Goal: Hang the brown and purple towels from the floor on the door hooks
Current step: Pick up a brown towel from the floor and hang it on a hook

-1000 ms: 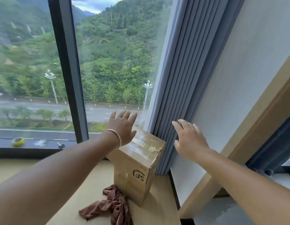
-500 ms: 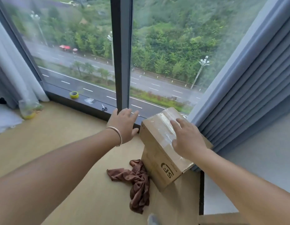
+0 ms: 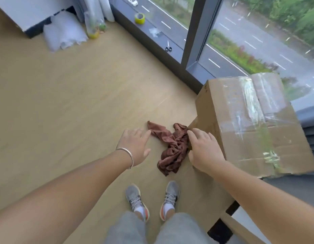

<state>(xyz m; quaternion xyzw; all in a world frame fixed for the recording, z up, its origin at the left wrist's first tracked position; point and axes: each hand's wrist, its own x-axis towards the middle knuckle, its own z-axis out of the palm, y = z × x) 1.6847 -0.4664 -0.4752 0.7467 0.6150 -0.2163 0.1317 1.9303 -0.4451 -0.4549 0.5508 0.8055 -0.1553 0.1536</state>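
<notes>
Neither hand has hold of anything right now. The right hand [image 3: 204,152] is spread flat, fingers loose, hovering just over the right edge of the brown towel [image 3: 172,147], and from this angle I can't tell if the fingertips actually touch the cloth. The left hand [image 3: 135,147] is open too, palm down, just off the towel's left end, with a thin silver bracelet [image 3: 127,154] on the wrist.

The towel itself sits crumpled in a heap on the light wood floor [image 3: 73,103], right between the two hands, its far corner tucked up against the bottom of a taped cardboard box [image 3: 249,124]. That box is just beyond the right hand and its wrist partly overlaps it in the view.

Below the hands, closer to the person, are two grey sneakers [image 3: 136,199] and grey trouser legs. Further out past the towel is the dark window sill [image 3: 152,32], with a pair of scissors [image 3: 168,47] and a roll of yellow-green tape [image 3: 140,18] lying on it. Way off beyond the left hand there's a white plastic bag [image 3: 64,34] and a clear bag [image 3: 94,23] by the curtain.

No purple towel anywhere in view.
</notes>
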